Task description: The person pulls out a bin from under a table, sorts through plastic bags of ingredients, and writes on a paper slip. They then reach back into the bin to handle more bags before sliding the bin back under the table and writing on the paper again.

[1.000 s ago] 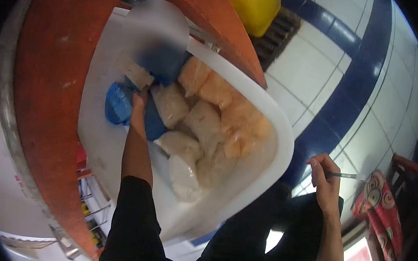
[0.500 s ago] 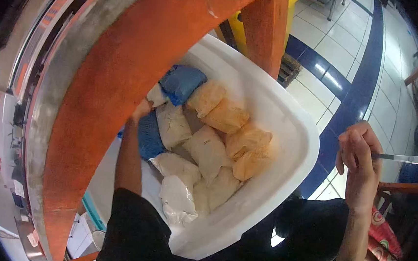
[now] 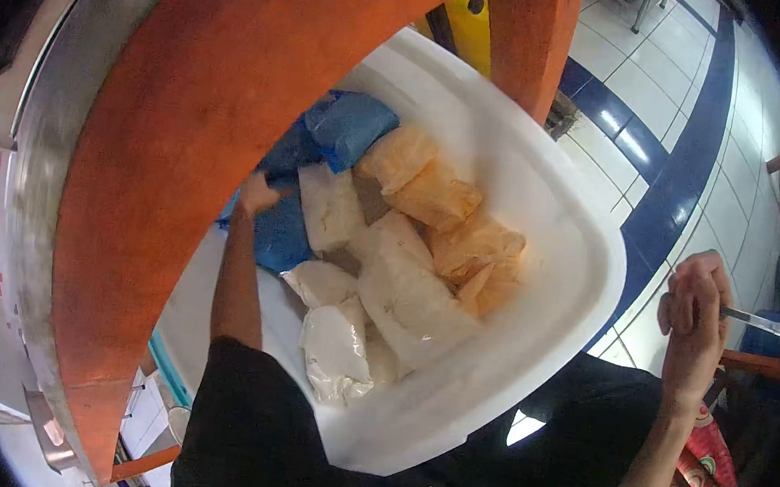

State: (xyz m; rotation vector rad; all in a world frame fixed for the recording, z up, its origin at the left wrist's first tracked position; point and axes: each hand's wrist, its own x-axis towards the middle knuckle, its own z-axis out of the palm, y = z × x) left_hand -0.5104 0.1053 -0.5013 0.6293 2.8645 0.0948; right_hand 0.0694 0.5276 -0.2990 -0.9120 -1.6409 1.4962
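Holding a thin metal tool (image 3: 756,321), the right hand (image 3: 701,297) has its fingers curled closed, outside the white tub (image 3: 592,236). The left hand (image 3: 257,195) is at a blue bag (image 3: 282,237), which lies in the tub beside white bags (image 3: 409,286). Its fingers are unclear, so I cannot tell how open they are or whether they grip something.

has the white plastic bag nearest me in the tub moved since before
No: the nearest white plastic bag shows no visible shift relative to the near rim of the white tub.
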